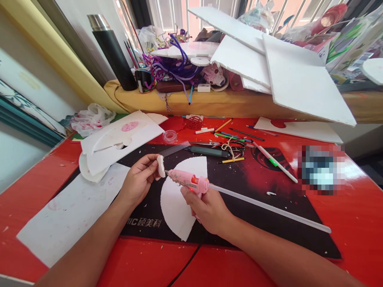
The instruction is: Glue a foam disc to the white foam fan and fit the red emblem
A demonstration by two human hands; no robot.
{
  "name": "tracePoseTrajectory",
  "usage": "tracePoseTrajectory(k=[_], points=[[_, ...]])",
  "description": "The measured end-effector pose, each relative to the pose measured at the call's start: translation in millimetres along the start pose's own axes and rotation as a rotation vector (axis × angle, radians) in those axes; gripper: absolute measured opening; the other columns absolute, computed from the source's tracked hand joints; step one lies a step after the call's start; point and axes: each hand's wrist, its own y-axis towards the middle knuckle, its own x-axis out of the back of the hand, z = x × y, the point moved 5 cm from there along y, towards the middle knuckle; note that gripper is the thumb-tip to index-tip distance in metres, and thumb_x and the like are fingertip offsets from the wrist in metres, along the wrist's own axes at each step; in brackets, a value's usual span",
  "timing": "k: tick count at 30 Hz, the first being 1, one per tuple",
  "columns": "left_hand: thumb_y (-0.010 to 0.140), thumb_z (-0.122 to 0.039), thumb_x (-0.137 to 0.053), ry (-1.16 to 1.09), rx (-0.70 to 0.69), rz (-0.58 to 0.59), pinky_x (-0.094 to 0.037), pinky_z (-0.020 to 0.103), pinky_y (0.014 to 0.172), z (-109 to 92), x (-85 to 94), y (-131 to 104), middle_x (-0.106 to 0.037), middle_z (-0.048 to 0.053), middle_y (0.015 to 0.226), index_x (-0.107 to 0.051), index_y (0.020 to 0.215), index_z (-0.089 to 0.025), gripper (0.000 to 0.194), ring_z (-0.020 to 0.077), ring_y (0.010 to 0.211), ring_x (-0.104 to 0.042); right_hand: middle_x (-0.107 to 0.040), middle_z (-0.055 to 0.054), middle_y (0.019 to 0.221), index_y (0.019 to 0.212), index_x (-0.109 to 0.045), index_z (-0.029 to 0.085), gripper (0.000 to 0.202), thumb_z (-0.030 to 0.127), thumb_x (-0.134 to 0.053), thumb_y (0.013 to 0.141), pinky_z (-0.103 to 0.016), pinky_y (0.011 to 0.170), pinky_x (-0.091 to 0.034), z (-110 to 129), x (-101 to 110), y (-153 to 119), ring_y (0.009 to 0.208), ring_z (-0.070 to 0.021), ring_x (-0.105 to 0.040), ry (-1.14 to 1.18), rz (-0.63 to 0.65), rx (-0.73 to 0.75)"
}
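Note:
My right hand point(209, 209) is wrapped around the handle of a pink hot glue gun point(187, 181), which points left. A long, clear glue stick point(269, 207) juts from the gun's back end. Between the thumb and fingers of my left hand point(140, 175) is a small white foam piece point(160, 166), held on edge. The gun's nozzle meets or nearly meets this piece; I cannot tell which. Beneath both hands, a white half-round foam sheet point(179, 203) lies on the black desk mat point(239, 223).
Left on the red table point(137, 263) are a white sheet point(74, 211) and cut foam boards point(119, 139). Behind the hands lie scissors point(206, 144), a green cutter point(208, 151) and several pens. A black cable point(187, 263) runs toward me. Foam boards point(302, 75) and a black flask point(113, 56) crowd the ledge.

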Motion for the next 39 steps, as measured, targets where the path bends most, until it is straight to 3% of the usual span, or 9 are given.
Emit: tracePoseTrajectory(k=[6, 15, 22, 33, 39], points=[[0.075, -0.037, -0.094, -0.008, -0.002, 0.009, -0.046, 0.023, 0.056, -0.8, -1.1, -0.4, -0.071, 0.003, 0.078, -0.081, 0.097, -0.019, 0.031, 0.0128, 0.064, -0.060, -0.044, 0.006, 0.053, 0.111, -0.076, 0.018, 0.031, 0.040, -0.054, 0.104, -0.022, 0.047, -0.033, 13.1, -0.1, -1.8, 0.047, -0.0114, -0.042, 0.002, -0.013, 0.024], [0.072, -0.040, -0.097, -0.013, -0.003, 0.006, -0.047, 0.021, 0.055, -0.6, -1.9, -0.2, -0.071, 0.002, 0.078, -0.082, 0.096, -0.019, 0.036, 0.0120, 0.064, -0.060, -0.040, 0.007, 0.053, 0.100, -0.075, 0.017, 0.031, 0.040, -0.055, 0.101, -0.022, 0.047, -0.032, 12.7, -0.7, -0.9, 0.048, -0.0103, -0.041, -0.010, -0.010, 0.029], [0.073, -0.038, -0.096, -0.019, 0.001, 0.007, -0.047, 0.022, 0.055, 0.5, -1.6, 1.2, -0.071, 0.003, 0.078, -0.081, 0.097, -0.018, 0.035, 0.0120, 0.064, -0.061, -0.037, 0.008, 0.054, 0.113, -0.077, 0.017, 0.033, 0.039, -0.056, 0.100, -0.022, 0.047, -0.033, 15.5, -1.0, -0.7, 0.048, -0.0106, -0.040, -0.001, -0.008, 0.020], [0.074, -0.037, -0.094, -0.017, -0.006, 0.009, -0.046, 0.023, 0.054, -0.9, -2.0, 0.4, -0.071, 0.003, 0.077, -0.081, 0.097, -0.018, 0.033, 0.0130, 0.063, -0.061, -0.037, 0.006, 0.056, 0.095, -0.076, 0.017, 0.028, 0.037, -0.057, 0.099, -0.023, 0.048, -0.033, 15.4, -0.6, -1.2, 0.049, -0.0107, -0.040, -0.020, -0.010, 0.012], [0.074, -0.037, -0.094, -0.011, -0.010, 0.012, -0.046, 0.023, 0.054, -2.0, -3.1, -0.5, -0.071, 0.003, 0.077, -0.081, 0.097, -0.019, 0.031, 0.0136, 0.063, -0.061, -0.037, 0.007, 0.056, 0.100, -0.075, 0.018, 0.027, 0.038, -0.056, 0.099, -0.023, 0.048, -0.034, 15.0, -1.0, -0.6, 0.049, -0.0108, -0.040, -0.005, -0.012, 0.032]])
